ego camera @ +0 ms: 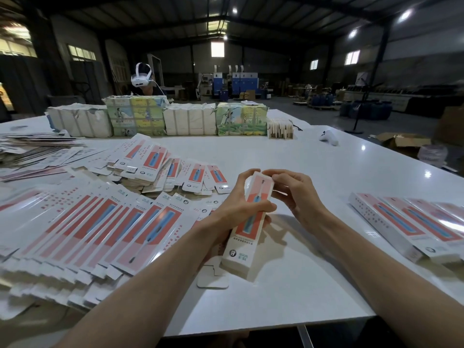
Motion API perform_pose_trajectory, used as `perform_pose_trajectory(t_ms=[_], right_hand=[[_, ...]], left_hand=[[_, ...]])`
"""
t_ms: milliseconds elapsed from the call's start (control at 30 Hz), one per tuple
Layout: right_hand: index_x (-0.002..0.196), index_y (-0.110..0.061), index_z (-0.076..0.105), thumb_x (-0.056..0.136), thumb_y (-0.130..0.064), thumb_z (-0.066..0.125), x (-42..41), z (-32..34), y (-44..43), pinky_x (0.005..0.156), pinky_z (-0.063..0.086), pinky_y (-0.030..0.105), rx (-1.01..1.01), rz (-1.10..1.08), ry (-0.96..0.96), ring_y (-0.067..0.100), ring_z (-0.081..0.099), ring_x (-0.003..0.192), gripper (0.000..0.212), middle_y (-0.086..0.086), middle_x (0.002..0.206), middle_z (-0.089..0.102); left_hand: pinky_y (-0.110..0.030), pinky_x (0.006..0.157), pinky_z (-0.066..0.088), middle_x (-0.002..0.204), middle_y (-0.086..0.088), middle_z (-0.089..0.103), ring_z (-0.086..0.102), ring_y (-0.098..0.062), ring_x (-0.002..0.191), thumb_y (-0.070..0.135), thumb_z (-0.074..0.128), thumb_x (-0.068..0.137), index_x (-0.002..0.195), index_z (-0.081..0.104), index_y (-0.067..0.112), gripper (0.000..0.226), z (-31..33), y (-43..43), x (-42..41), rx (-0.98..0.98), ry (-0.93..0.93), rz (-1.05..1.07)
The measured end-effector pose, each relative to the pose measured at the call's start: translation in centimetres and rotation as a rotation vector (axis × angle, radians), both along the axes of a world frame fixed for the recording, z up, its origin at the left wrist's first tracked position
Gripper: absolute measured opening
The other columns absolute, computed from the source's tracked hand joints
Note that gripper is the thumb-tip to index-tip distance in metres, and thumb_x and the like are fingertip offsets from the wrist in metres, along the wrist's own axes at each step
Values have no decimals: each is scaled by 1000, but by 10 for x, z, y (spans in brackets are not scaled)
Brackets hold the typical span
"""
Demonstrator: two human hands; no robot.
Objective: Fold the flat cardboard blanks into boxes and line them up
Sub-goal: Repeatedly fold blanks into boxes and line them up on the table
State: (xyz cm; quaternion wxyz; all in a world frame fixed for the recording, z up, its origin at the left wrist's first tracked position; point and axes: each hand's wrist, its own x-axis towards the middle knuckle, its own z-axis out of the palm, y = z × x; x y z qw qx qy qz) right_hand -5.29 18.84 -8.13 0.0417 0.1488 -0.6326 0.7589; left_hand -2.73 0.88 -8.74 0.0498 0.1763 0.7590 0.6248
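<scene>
Box [248, 237] at frame centre, gripped by left hand [231, 212], its top end pinched by right hand [296, 194]; open worktop [276, 151] beyond; finished boxes [411, 227] cut off at right edge.

flat blanks [82, 229] left on table [313, 156], folded boxes [411, 227] right, wrapped bundles [160, 119] behind

dim hall, ceiling lamps [404, 14] glaring off the glossy table [326, 156]; wide-angle edges bend and blur.
</scene>
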Motion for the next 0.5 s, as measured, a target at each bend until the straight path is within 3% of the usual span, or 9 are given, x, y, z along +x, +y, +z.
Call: perform_pose_trajectory(t_ms=[300,500], right_hand=[[126,-21,70,99,-22,74,4,-8,-11,86,64,36,58,30,53,30,77,105,28,7,111,79],[116,-13,77,98,-19,75,4,-7,-11,89,64,40,68,-22,111,32,77,102,19,13,110,79]], left_hand=[[-32,68,62,120,-21,66,79,-30,83,22,82,91,144,27,51,82,-1,-5,-3,103,-77,34],[-32,65,62,117,-19,66,80,-32,83,23,86,85,140,30,53,84,-3,-6,-6,146,-117,2]])
